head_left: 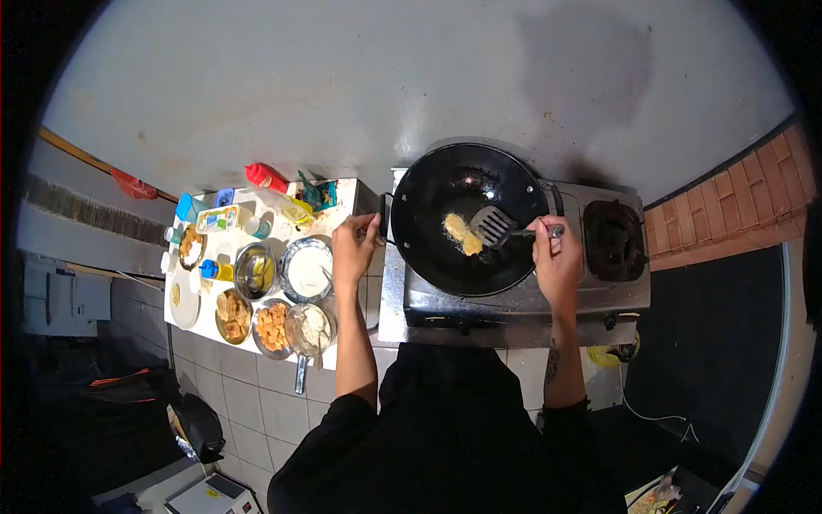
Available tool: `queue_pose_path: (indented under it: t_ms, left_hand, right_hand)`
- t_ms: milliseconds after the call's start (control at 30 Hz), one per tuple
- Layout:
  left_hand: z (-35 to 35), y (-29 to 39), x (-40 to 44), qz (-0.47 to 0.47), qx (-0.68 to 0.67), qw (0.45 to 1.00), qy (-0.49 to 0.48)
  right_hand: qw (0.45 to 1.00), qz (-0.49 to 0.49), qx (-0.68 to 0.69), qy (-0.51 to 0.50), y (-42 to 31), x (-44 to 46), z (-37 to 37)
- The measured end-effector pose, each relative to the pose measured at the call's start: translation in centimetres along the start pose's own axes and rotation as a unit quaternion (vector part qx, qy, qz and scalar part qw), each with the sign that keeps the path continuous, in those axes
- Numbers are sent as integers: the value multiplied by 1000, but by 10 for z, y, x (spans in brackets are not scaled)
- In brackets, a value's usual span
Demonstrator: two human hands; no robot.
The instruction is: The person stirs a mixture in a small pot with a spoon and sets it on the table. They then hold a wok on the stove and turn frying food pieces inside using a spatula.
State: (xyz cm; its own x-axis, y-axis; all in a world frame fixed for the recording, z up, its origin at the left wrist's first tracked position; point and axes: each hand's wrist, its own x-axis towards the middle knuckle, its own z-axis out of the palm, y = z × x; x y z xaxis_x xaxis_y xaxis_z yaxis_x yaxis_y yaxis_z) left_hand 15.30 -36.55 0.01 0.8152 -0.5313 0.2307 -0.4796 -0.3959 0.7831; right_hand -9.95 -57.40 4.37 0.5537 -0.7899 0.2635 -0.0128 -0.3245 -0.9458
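A black wok sits on the left side of a steel gas stove. My left hand has its fingers pinched at the wok's left loop handle. In my right hand is the handle of a slotted spatula. The spatula's dark, slotted head is down inside the wok, touching or right beside the golden battered food. That food lies near the wok's middle, with a little oil shining around it.
Left of the stove, a white table carries a bowl of white flour, a bowl of orange-coated pieces, a sieve, a red squeeze bottle and a white plate. An uncovered burner lies right of the wok.
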Motion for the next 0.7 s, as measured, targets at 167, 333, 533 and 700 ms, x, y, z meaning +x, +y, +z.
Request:
queue_pose_path:
  t_ms: [167, 333, 533, 700]
  left_hand:
    - [2, 8, 1, -37, 40, 998, 2]
    - [9, 7, 0, -27, 74, 996, 31]
    - [11, 20, -3, -37, 86, 994, 50]
    - [15, 18, -5, -60, 104, 991, 62]
  right_hand:
    - [996, 50, 69, 4, 21, -4, 24]
    - [999, 24, 35, 0, 29, 9, 26]
    - [999, -32, -2, -26, 40, 12, 14]
    - [997, 33, 65, -40, 37, 21, 3]
